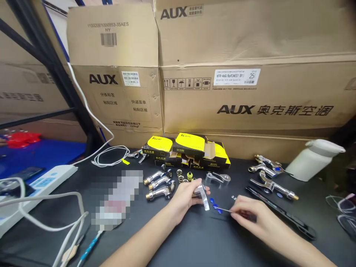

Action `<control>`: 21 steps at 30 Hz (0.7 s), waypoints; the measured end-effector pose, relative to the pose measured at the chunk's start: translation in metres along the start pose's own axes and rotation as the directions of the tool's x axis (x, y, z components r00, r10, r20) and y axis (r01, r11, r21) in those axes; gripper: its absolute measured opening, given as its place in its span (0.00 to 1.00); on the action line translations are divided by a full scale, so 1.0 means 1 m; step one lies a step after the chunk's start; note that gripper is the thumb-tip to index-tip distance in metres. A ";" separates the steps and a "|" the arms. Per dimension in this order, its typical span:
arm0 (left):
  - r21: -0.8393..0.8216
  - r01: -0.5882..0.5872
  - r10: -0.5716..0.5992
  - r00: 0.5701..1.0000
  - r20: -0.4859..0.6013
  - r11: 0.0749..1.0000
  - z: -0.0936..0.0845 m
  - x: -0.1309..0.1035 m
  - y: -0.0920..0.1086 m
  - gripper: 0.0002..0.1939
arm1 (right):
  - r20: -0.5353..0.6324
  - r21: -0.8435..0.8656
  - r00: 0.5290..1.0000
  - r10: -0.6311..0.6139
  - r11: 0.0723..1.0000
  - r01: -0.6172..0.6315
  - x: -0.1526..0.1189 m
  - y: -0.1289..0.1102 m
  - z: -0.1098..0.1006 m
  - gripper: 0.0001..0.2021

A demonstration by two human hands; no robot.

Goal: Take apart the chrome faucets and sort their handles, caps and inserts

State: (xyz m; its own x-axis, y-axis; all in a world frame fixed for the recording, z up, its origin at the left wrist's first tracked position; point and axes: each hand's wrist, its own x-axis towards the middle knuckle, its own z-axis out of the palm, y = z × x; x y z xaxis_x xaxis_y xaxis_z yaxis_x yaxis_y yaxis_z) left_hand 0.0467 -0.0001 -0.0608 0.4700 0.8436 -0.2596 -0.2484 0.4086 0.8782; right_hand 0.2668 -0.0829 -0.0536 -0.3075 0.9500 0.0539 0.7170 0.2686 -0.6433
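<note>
My left hand (185, 198) is closed around a chrome faucet (200, 190), its flat lever handle (205, 203) pointing toward me. Between the fingers of my right hand (251, 215) is a thin screwdriver (224, 210), its shaft pointing left. The screwdriver's tip is by a few small blue caps (215, 206) on the black table; I cannot tell whether it touches them. A small shiny part (233, 197) shows just above my right fingertips. Most of the screwdriver's handle is hidden by my palm.
Chrome faucet bodies (160, 181) lie left of centre, beside brass rings and loose handles (218, 178). Yellow-black boxes (189, 144) are stacked behind. More faucets (272, 185), a long black tool (280, 211) and a white bottle (314, 159) stand right; a power strip (36, 196) lies left.
</note>
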 end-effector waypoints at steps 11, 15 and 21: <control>-0.139 0.087 -0.082 0.996 0.042 0.986 0.001 0.000 -0.003 0.20 | -0.051 -0.083 0.986 -0.156 0.985 0.151 0.005 0.010 0.032 0.10; -0.166 0.133 -0.120 0.989 0.083 0.977 0.004 -0.002 -0.005 0.19 | -0.177 0.025 0.976 -0.128 0.991 0.134 0.008 0.000 0.028 0.09; -0.189 0.158 -0.136 0.983 0.125 0.969 0.007 -0.004 -0.008 0.18 | -0.263 0.121 0.956 -0.131 0.978 0.168 0.026 -0.012 0.025 0.10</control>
State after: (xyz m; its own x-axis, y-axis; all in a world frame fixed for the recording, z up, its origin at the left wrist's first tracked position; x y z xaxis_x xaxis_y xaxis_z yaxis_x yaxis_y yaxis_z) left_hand 0.0525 -0.0088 -0.0638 0.6018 0.7299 -0.3242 -0.3262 0.5952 0.7344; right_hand 0.2346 -0.0657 -0.0630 -0.2238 0.9146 0.3367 0.5746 0.4029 -0.7124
